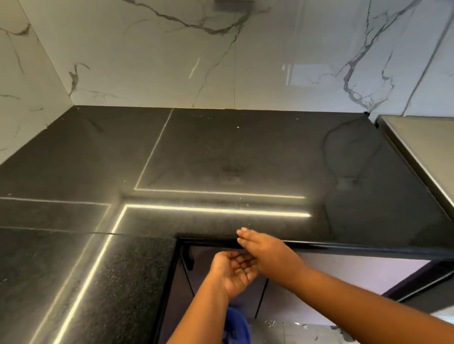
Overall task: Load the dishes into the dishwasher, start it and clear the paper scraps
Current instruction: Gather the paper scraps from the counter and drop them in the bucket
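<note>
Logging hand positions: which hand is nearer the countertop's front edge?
Right. The right hand lies on the countertop edge; the left hand is cupped just below it.

Strip-light glare on countertop (245, 146), bowed edges, soft focus

Two bare forearms, bare wrists, left hand (234, 272), right hand (265, 249), short rounded fingernails

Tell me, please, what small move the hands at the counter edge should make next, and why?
Probably sweep the right hand off the counter edge into the left hand. The right hand's straight fingers lie flat on that edge, and the left hand is cupped, palm up, just below it, as if to catch what falls.
</note>
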